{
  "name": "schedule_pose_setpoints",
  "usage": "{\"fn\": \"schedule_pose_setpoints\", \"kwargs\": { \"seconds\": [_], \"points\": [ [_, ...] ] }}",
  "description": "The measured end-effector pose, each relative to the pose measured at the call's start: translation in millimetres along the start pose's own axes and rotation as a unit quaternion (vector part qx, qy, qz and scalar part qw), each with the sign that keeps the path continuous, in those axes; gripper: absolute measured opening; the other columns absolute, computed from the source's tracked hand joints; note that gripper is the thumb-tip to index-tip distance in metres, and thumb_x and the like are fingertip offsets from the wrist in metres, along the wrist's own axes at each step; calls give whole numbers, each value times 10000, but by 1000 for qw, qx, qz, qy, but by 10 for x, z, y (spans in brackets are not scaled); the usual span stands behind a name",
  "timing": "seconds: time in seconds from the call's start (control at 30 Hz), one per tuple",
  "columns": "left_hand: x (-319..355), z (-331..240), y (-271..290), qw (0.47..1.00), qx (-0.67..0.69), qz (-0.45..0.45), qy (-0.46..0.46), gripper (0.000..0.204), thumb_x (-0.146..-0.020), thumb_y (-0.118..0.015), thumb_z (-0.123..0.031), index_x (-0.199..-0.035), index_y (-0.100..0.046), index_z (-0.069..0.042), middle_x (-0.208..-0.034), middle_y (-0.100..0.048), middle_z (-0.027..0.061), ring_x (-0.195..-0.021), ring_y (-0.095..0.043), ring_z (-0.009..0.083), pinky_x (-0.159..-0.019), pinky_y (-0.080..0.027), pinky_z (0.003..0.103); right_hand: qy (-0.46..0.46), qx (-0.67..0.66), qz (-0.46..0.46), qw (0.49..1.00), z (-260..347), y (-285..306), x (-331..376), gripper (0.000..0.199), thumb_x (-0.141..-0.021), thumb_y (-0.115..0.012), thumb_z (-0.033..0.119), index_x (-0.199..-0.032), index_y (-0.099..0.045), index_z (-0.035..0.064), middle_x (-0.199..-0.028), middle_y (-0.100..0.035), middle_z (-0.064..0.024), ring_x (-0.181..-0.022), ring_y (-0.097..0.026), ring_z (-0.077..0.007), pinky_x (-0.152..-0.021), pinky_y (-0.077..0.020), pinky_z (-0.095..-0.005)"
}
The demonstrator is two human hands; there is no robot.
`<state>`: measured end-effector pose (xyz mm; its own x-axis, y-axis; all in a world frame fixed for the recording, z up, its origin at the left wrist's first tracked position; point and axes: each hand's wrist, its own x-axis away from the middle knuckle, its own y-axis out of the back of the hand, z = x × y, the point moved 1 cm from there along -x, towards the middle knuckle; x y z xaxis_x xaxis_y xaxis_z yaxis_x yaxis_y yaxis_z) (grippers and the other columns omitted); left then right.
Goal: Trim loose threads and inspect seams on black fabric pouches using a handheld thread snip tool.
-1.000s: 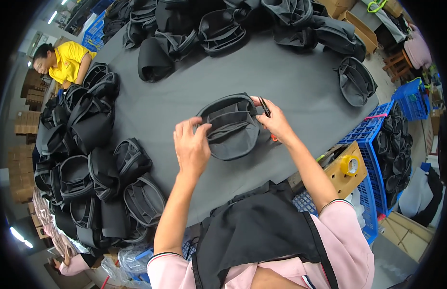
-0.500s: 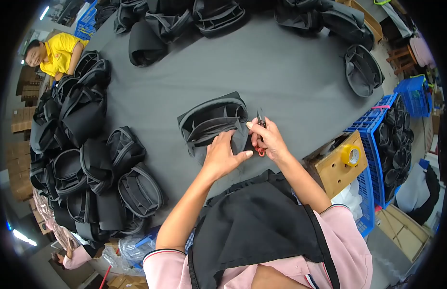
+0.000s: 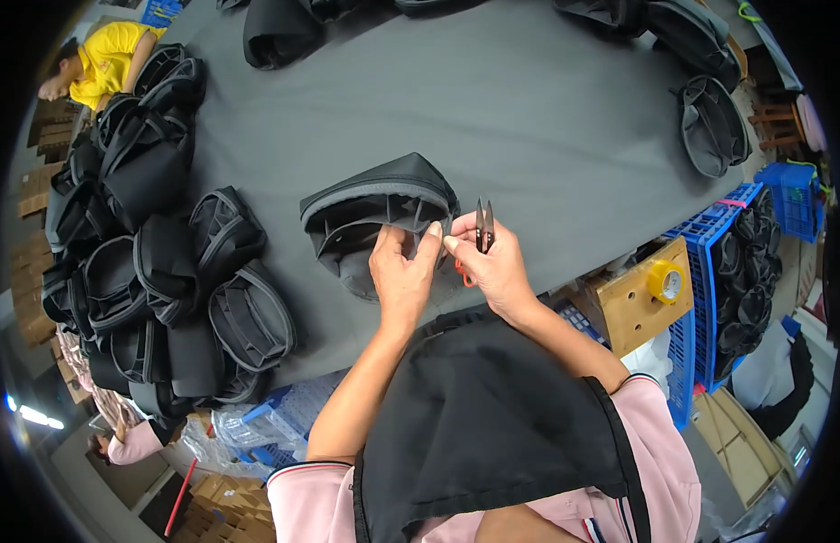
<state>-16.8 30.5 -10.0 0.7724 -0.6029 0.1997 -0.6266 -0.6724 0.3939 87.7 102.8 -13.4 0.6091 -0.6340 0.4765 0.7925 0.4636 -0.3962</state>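
An unzipped black pouch (image 3: 381, 184) with inner dividers lies in front of me, its mouth gaping toward me. My left hand (image 3: 403, 273) reaches into its near right side, pinching the rim or lining between thumb and fingers. Just right of it, my right hand (image 3: 498, 279) holds small dark thread snips (image 3: 484, 226) in its palm, blades pointing away and a red-orange handle loop showing below. The thumb and forefinger of that hand meet at the pouch's right corner; whether they grip a bit of it is too small to tell.
Black pouches (image 3: 157, 271) pile along the table's left side, with more at the far edge. One pouch (image 3: 713, 127) stands at the far right. Beside the table are a wooden board (image 3: 632, 312) with yellow tape (image 3: 664, 281) and a blue crate (image 3: 703, 262) of pouches. A person in yellow (image 3: 112, 59) sits far left.
My left hand has gone from spread over the pouch's front to pinching its right side. The pouch is turned slightly and its mouth faces me more. The snips point more upright.
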Motion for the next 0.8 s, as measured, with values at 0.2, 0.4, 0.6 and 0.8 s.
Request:
{"fn": "schedule_pose_setpoints", "kwargs": {
  "seconds": [0.2,0.4,0.6,0.8],
  "points": [
    [-14,31,-28,992,113,-6,48,256,-775,-687,-221,-772,-604,21,-678,-518,44,-584,-430,116,-543,-375,285,9,60,10,998,44,13,37,113,-835,-580,42,-938,-540,25,-750,-600,-27,-624,-542,-60,-568,-432,-206],
    [-3,44,-16,998,49,-9,39,228,-777,-676,-185,-757,-607,31,-676,-529,46,-584,-440,109,-542,-370,282,114,409,-17,905,277,193,263,328,-819,-633,172,-1107,-530,54,-936,-621,-83,-727,-611,-179,-683,-473,-290],
    [16,-29,-43,1000,-13,-3,-28,203,-770,-669,-157,-758,-594,31,-687,-542,85,-574,-473,173,-557,-389,314,183,383,15,905,201,341,158,257,-841,-596,116,-1082,-573,29,-968,-630,-58,-772,-610,-155,-725,-466,-252],
    [41,-45,-22,997,-66,5,-32,185,-761,-669,-151,-787,-596,17,-718,-559,111,-604,-529,233,-583,-417,334,146,523,17,840,435,304,169,222,-847,-589,122,-1041,-594,15,-862,-673,-71,-735,-621,-137,-674,-488,-278]
  ]
}}
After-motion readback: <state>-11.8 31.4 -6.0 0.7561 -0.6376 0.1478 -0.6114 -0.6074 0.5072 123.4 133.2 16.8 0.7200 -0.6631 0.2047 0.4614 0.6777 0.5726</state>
